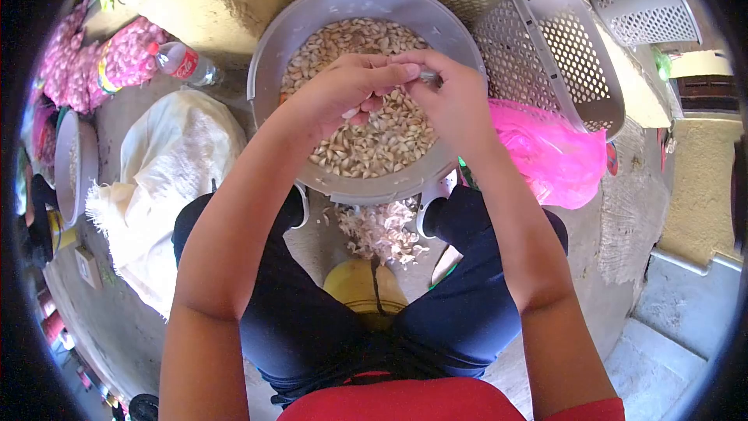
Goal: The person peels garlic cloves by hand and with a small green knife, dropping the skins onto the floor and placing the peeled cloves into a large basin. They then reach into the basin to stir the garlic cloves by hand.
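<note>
A wide grey basin (269,54) sits in front of my knees, filled with garlic cloves (382,144), many of them pale and peeled-looking. Over it, my left hand (351,90) is curled closed, palm partly turned up, with white garlic cloves (351,113) showing between its fingers. My right hand (452,90) meets it at the fingertips, closed in a pinch. A small greyish, shiny bit (428,76) shows between the right thumb and forefinger; I cannot tell what it is. Dry garlic skins (378,230) lie heaped on the floor between my feet.
Perforated grey baskets (576,54) stand at the right, beside a pink plastic bag (545,152). At left are a white woven sack (179,140), a Coca-Cola bottle (185,64), pink net bags of garlic (128,54) and another basin (75,164). A yellow container (362,284) is beneath me.
</note>
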The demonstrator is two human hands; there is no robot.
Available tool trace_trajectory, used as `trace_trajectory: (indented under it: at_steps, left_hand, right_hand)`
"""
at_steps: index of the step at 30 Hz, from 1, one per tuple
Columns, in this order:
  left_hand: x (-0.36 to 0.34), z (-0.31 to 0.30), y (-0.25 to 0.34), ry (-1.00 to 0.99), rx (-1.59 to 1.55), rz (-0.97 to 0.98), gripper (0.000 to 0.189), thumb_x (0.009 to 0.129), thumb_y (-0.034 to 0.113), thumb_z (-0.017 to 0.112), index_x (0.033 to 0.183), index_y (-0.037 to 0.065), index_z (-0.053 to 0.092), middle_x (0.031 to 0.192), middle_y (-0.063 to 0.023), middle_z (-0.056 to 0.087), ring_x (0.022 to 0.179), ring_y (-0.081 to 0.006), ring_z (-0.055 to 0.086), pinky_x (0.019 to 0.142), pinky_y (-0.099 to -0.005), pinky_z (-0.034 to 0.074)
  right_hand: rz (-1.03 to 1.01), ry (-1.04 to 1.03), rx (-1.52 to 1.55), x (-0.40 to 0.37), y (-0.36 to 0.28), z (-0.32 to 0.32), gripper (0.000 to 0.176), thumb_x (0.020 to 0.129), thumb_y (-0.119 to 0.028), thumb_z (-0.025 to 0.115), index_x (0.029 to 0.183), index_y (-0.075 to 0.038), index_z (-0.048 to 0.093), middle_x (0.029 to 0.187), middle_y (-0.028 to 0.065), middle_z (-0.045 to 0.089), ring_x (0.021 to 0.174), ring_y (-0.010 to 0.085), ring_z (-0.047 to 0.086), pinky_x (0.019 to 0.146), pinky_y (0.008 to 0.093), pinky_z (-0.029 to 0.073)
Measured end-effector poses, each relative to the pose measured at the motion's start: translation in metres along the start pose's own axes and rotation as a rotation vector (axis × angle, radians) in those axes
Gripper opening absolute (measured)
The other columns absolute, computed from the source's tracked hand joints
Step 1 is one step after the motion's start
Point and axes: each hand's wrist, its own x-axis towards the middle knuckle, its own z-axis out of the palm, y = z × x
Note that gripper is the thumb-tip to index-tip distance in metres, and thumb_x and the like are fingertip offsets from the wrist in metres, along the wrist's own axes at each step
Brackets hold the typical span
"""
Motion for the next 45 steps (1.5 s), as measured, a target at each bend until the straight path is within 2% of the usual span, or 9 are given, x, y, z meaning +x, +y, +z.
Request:
trace_trajectory:
  at_steps: [5,8,12,20,25,29,32,38,45]
  left_hand:
    - [0.002,-0.007,0.009,0.070,-0.144,-0.060,0.035,0.081,0.040,0.050,0.087,0.006,0.054,0.060,0.0052,0.044,0.045,-0.0028,0.035,0.034,-0.0162,0.024]
    - [0.007,-0.022,0.004,0.084,-0.342,-0.034,0.032,0.082,0.034,0.045,0.087,0.003,0.052,0.061,0.0024,0.044,0.045,-0.0039,0.037,0.032,-0.0161,0.025]
    - [0.009,-0.027,0.006,-0.020,-0.478,-0.034,0.027,0.080,0.023,0.040,0.088,0.000,0.050,0.063,-0.0021,0.046,0.046,-0.0061,0.039,0.030,-0.0157,0.027]
    - [0.009,-0.025,0.007,-0.220,-0.633,0.022,0.022,0.080,0.020,0.037,0.084,0.002,0.048,0.069,-0.0038,0.044,0.049,-0.0087,0.039,0.029,-0.0165,0.028]
    - [0.008,-0.024,0.006,-0.238,-0.678,0.084,0.018,0.080,0.021,0.036,0.080,0.006,0.046,0.070,-0.0028,0.043,0.050,-0.0098,0.038,0.031,-0.0194,0.028]
    - [0.008,-0.022,0.006,-0.091,-0.576,0.073,0.016,0.081,0.022,0.036,0.080,0.009,0.046,0.069,-0.0018,0.044,0.049,-0.0100,0.040,0.032,-0.0209,0.027]
    - [0.011,-0.012,0.000,0.037,-0.468,0.029,0.017,0.081,0.024,0.036,0.082,0.011,0.047,0.066,-0.0005,0.046,0.049,-0.0094,0.041,0.033,-0.0213,0.027]
    - [0.011,0.009,-0.009,0.034,-0.267,0.023,0.021,0.083,0.028,0.035,0.084,0.013,0.050,0.063,0.0031,0.048,0.048,-0.0066,0.041,0.033,-0.0211,0.028]
    - [0.013,0.005,-0.006,0.042,-0.339,0.097,0.019,0.084,0.028,0.043,0.088,0.012,0.051,0.065,0.0028,0.049,0.047,-0.0038,0.039,0.034,-0.0167,0.026]
  right_hand:
    - [0.120,0.045,0.053,0.000,0.013,-0.004,0.019,0.075,-0.015,0.059,0.092,-0.005,0.060,0.078,0.0143,0.062,0.069,0.0253,0.061,0.066,0.0307,0.047]
    - [0.022,-0.172,-0.034,-0.016,0.019,0.003,0.017,0.078,-0.016,0.056,0.088,-0.004,0.060,0.074,0.0152,0.061,0.068,0.0280,0.061,0.065,0.0343,0.047]
    - [-0.120,-1.090,-0.527,-0.054,0.038,0.045,0.028,0.070,-0.014,0.059,0.097,-0.008,0.058,0.084,0.0123,0.061,0.078,0.0306,0.059,0.069,0.0366,0.047]
    - [0.094,-1.290,-0.565,-0.108,0.027,0.077,0.030,0.068,-0.013,0.056,0.097,-0.004,0.054,0.078,0.0174,0.059,0.077,0.0322,0.059,0.065,0.0426,0.047]
    - [-0.060,-0.815,-0.467,-0.071,0.038,0.070,0.021,0.071,-0.018,0.053,0.083,-0.002,0.058,0.075,0.0157,0.060,0.069,0.0329,0.059,0.061,0.0428,0.046]
    - [0.304,-0.172,-0.259,-0.012,0.004,0.014,0.022,0.075,-0.020,0.055,0.082,0.000,0.060,0.081,0.0172,0.061,0.074,0.0300,0.059,0.067,0.0380,0.046]
    - [0.223,-0.022,0.177,0.001,0.003,0.001,0.025,0.074,-0.021,0.061,0.086,0.000,0.060,0.078,0.0143,0.061,0.073,0.0231,0.060,0.067,0.0312,0.046]
    - [0.095,0.018,0.027,-0.006,-0.008,0.011,0.031,0.074,-0.022,0.063,0.095,0.000,0.057,0.076,0.0094,0.061,0.072,0.0170,0.059,0.068,0.0289,0.046]
    - [0.509,-0.106,0.681,0.003,-0.003,-0.007,0.032,0.072,-0.020,0.065,0.095,0.000,0.056,0.067,0.0048,0.058,0.045,0.0080,0.044,0.041,0.0220,0.038]
